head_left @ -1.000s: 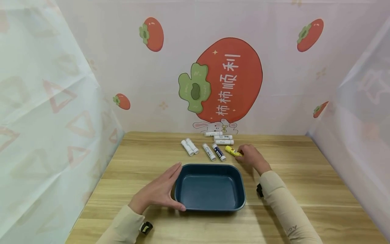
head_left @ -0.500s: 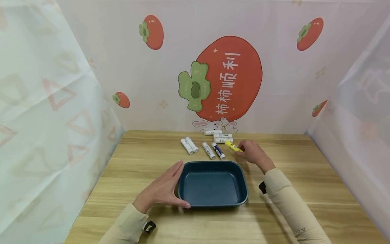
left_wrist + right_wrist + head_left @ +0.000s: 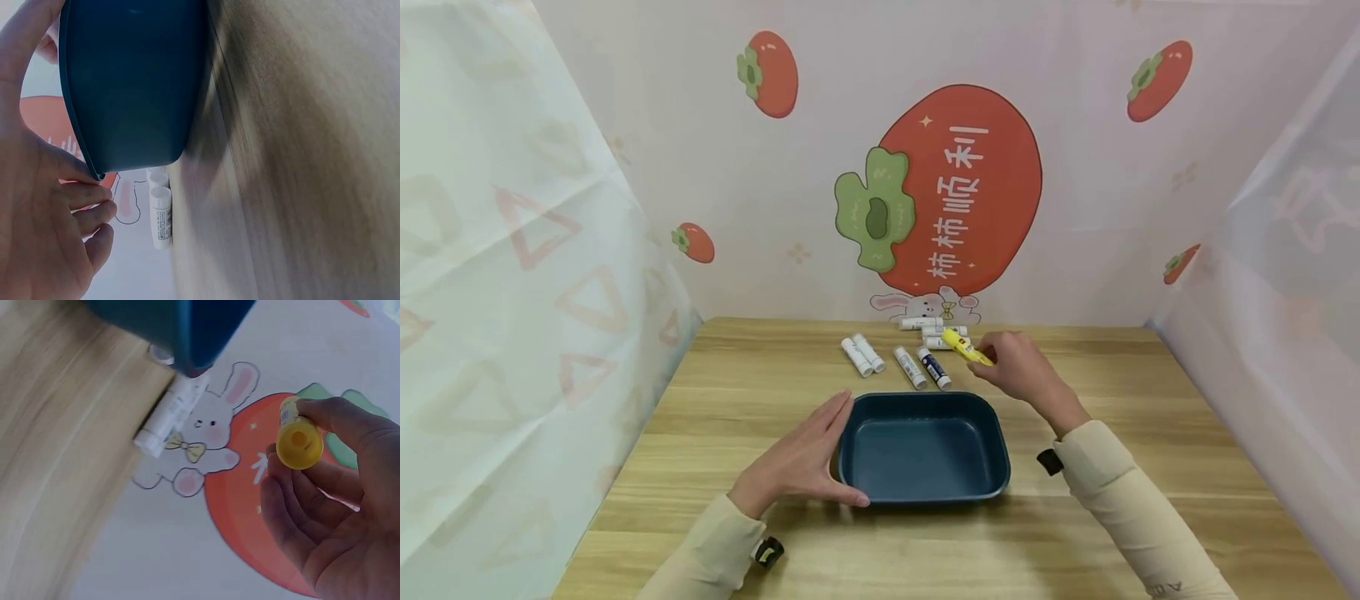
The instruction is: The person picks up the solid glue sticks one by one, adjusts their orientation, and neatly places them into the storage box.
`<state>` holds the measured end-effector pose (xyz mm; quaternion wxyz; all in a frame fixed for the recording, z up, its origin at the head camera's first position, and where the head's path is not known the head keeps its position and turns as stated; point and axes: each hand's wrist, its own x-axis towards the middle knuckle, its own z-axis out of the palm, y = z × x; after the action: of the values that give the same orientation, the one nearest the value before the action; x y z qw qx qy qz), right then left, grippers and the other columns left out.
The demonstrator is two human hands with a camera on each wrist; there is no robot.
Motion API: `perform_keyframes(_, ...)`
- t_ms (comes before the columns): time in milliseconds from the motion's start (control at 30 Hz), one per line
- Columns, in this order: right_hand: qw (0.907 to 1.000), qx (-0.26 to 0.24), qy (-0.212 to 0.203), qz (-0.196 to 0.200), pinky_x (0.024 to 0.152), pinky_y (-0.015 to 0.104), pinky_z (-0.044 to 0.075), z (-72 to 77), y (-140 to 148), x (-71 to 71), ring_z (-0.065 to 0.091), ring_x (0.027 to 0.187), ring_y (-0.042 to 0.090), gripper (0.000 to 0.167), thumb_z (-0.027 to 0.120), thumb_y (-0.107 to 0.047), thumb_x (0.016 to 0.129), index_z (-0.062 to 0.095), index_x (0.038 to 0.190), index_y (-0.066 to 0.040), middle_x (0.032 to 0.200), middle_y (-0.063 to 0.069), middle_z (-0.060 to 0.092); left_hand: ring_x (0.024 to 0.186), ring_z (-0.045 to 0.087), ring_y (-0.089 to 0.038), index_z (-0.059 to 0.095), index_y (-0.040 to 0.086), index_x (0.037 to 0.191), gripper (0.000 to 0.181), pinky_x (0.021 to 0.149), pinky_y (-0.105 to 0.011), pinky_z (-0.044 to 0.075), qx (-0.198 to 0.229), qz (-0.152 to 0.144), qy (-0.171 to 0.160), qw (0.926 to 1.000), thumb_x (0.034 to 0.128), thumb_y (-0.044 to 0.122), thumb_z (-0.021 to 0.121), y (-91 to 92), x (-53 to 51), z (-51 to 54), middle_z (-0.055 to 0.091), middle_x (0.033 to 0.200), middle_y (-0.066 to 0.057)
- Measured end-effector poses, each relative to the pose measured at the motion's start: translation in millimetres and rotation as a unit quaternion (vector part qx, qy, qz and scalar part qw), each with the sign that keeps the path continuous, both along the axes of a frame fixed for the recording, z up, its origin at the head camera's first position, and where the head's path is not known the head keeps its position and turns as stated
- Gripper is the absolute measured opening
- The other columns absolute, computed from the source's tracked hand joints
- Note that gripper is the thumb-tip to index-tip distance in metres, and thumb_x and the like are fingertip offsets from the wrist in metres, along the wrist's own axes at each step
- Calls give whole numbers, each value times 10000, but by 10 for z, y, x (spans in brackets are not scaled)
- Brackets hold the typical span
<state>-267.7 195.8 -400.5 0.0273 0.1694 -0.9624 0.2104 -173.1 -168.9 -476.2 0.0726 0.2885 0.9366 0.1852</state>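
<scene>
"What's closest to us?"

"The pale wood-grain desk (image 3: 880, 550), then the left hand (image 3: 801, 467) at the left end of a deep, dark-teal rectangular dish (image 3: 925, 458) with rounded corners. Its fingers are fairly straight, spread well apart from the thumb, which sits by the near corner."

"So the dish is steady?"

"Seems so, but only from that end. A harder push there could slide it, since nothing braces its right side."

"And the other hand?"

"The right hand (image 3: 1022, 369) is beyond the dish's far right corner, fingers clamped on a slim yellow plastic tube (image 3: 962, 346). The tube slants, outside the dish, and looks lifted off the desk."

"Held well?"

"By one end only, so the free end could swing if the pinch loosens. Dropped, something that round would probably roll."

"What's past it?"

"A dark-blue-and-white tube (image 3: 934, 369) with a white printed tube (image 3: 911, 367) just beside it, and two white tubes (image 3: 857, 357) further left. Behind those, three white tubes (image 3: 921, 322) lie crosswise near the pale wall (image 3: 1082, 275). If the right hand dips forward, the yellow one could knock them rolling."
</scene>
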Motion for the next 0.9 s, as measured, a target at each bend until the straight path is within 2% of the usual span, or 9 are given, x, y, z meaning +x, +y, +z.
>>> perform_keyframes(200, 9999, -8, 102, -102, 711, 328, 617, 124, -89, 155, 621, 753, 202, 246, 808, -210, 937, 778, 1072, -7, 955, 126, 766, 1668, 126, -304, 98, 36, 1696, 1475, 1321, -510, 283, 9, 14, -13, 10000, 684, 911, 718, 8, 5, -1, 28, 1800, -115)
perform_keyframes(600, 9976, -247, 643, -114, 725, 369, 644, 197, -253, 433, 682, 776, 191, 232, 826, -201, 919, 793, 1062, -21, 973, 125, 794, 1669, 122, -304, 95, 31, 1695, 1480, 1320, -514, 282, -20, 27, -45, 10000, 680, 895, 740, 4, -11, 43, 22, 1800, -107)
perform_keyframes(900, 9983, -336, 351, -309, 755, 379, 651, 124, -382, 630, 711, 847, 219, 277, 838, -244, 916, 802, 1088, -29, 996, 113, 800, 1671, 118, -294, 97, 45, 1699, 1480, 1323, -511, 278, -43, 60, -134, 9999, 677, 913, 723, 14, 1, 26, 19, 1802, -96)
